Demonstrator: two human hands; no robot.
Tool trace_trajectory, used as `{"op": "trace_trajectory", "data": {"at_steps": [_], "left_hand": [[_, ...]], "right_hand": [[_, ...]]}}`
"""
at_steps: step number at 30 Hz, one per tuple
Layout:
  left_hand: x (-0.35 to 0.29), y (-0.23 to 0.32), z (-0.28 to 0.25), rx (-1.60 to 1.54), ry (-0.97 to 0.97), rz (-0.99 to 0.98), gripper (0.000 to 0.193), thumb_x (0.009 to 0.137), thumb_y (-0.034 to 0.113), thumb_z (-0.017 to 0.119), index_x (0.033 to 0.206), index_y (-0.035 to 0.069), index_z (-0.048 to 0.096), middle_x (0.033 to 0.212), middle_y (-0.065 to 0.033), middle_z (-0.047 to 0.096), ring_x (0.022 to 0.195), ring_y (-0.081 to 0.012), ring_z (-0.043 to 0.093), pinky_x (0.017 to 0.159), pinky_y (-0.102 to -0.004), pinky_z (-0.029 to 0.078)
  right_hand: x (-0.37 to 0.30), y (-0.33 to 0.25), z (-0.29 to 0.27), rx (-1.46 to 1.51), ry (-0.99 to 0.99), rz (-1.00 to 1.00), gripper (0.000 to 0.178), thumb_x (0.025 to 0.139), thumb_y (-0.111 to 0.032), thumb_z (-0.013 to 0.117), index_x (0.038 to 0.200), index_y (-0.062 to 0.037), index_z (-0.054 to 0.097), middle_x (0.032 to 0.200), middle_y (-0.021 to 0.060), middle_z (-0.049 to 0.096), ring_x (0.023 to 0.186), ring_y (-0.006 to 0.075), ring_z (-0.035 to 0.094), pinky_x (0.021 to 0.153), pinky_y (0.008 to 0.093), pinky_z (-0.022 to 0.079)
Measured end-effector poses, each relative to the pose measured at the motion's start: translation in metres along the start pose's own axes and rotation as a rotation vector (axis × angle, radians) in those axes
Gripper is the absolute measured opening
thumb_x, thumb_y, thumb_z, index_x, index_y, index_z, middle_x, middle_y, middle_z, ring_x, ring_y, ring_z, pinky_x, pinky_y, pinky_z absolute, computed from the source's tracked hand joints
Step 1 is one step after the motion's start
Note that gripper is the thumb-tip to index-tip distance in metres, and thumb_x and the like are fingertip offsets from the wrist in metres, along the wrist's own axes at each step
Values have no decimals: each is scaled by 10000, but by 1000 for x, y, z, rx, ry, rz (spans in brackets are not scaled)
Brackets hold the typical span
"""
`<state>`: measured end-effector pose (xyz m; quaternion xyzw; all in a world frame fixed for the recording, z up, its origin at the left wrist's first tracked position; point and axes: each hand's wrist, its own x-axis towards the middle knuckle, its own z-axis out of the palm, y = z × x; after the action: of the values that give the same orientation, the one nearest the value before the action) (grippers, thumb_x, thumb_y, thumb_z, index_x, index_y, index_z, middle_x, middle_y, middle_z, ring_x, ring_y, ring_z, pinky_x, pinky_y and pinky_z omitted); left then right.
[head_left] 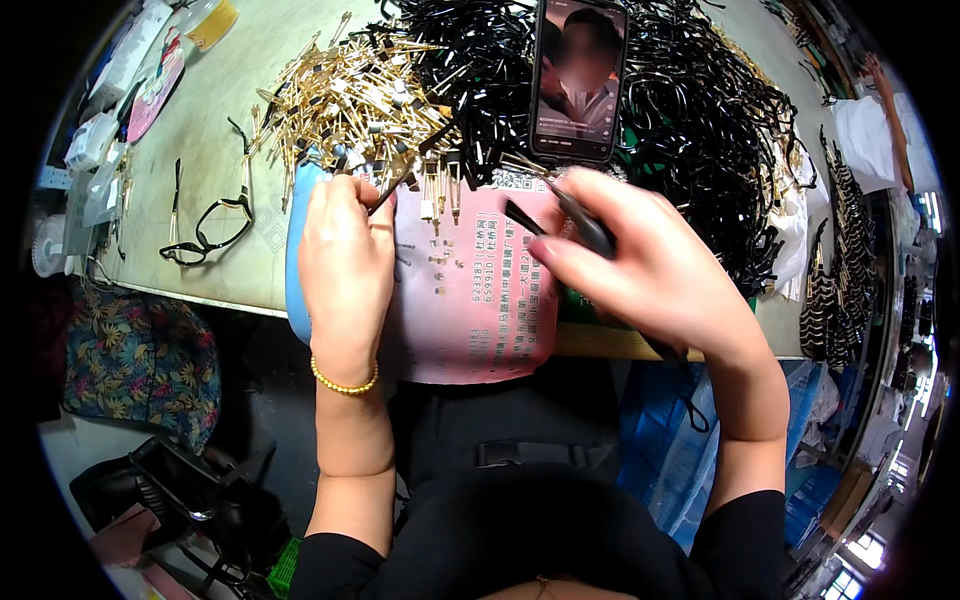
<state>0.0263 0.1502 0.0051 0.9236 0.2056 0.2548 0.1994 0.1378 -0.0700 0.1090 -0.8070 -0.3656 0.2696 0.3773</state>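
My left hand point(350, 225), with a yellow bead bracelet at the wrist, is closed in a pinch on a thin dark strip point(390, 190) like an eyeglass temple piece. My right hand point(640, 250), slightly smeared by motion, grips a black-handled tool point(588, 228) with a thin metal shaft, likely a screwdriver. A black strip point(520, 214) also juts out by its fingers; whether it is held or part of something else I cannot tell. Both hands are over a pink and blue mat point(430, 340). Tiny metal bits point(445, 255) lie on it between the hands.
Gold metal pieces point(350, 100) are heaped beyond my left hand. Black eyeglass temples point(690, 130) pile up behind and to the right. A phone point(578, 130) stands among them. Black eyeglass frames point(215, 225) lie at left, and a yellow tub point(208, 22) is farther back.
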Motion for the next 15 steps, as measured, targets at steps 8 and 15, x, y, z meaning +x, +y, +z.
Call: {"op": "trace_trajectory", "data": {"at_steps": [8,15], "left_hand": [[-44,75,-35,-568,-302,-94,157,1032,2,528,1165,-16,609,877,-115,724,720,-184,685,671,-317,541],[-88,129,-6,-920,-682,92,117,968,-6,648,1081,-27,674,955,-141,731,808,-274,727,719,-320,560]], "right_hand": [[-104,33,-6,820,247,307,180,926,-73,754,961,-36,582,946,85,745,581,41,565,495,193,451],[-118,59,15,936,343,331,217,999,-122,667,1003,-48,463,969,231,717,518,88,551,478,239,491]]}}
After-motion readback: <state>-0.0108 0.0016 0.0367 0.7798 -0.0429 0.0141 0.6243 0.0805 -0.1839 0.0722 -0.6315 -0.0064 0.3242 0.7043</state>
